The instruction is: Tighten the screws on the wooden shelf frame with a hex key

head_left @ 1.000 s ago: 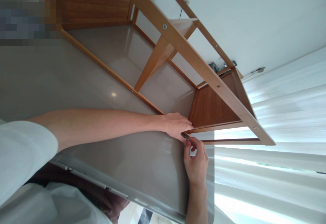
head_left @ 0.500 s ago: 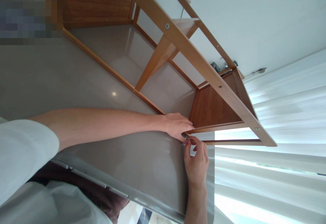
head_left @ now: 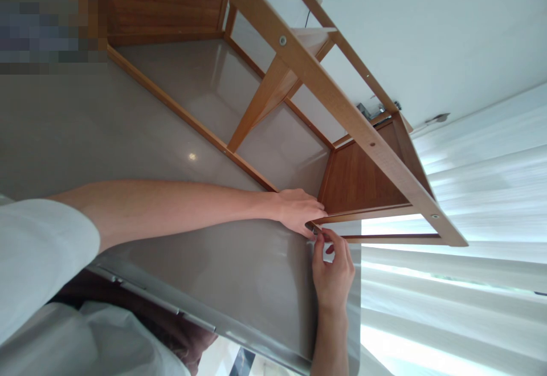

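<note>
A wooden frame (head_left: 363, 132) with brown panels stands on the grey tabletop. My left hand (head_left: 299, 209), reaching in from the left, is closed around its lower rail at the near right corner, with the fingers partly behind the wood. Just below that corner, my right hand (head_left: 334, 268) pinches thumb and forefinger together at a small shiny metal piece (head_left: 315, 230), apparently at the rail's end. Its exact kind is too small to tell. The two hands are nearly touching.
A slanted wooden divider (head_left: 258, 102) crosses the frame's middle. Small dark metal items (head_left: 374, 111) show behind the far corner. White curtains (head_left: 448, 296) hang beyond the right table edge. The grey tabletop (head_left: 239, 268) ends at a metal edge near my body.
My right hand has shifted slightly right, still pinching at the corner. My left hand keeps its place on the rail. The whole view has moved a little.
</note>
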`<state>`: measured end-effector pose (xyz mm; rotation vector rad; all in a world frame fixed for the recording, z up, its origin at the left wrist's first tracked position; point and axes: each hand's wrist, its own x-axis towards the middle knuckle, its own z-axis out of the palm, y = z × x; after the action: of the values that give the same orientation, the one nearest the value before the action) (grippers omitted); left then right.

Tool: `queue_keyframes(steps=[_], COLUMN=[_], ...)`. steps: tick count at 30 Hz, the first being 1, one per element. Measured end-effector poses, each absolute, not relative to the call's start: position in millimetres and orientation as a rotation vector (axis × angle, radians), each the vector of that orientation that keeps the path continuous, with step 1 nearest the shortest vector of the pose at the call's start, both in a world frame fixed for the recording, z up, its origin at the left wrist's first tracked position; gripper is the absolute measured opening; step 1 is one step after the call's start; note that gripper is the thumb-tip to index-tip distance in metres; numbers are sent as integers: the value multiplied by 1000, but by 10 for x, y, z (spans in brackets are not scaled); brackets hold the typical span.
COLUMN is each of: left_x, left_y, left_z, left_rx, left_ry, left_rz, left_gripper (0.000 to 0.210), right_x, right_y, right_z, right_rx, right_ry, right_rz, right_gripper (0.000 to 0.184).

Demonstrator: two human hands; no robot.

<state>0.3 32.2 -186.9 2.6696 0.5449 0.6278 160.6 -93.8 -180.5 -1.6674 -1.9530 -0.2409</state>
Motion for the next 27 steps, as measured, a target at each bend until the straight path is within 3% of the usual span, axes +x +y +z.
queue_keyframes(steps=[22, 27], left_x=[-5, 3], left_y=[309, 300], left_z=[-1853, -1847], left_rx=[2686, 2680], left_ry=[540, 551], left_rz=[632, 626], left_gripper=[34, 31], right_x=[1819, 1856], right_y=[-961, -955], right_z=[-1765, -1779], right_rx=[-1687, -1651], right_ry=[-2053, -2116], right_rz=[-239, -204], right_gripper=[16, 22])
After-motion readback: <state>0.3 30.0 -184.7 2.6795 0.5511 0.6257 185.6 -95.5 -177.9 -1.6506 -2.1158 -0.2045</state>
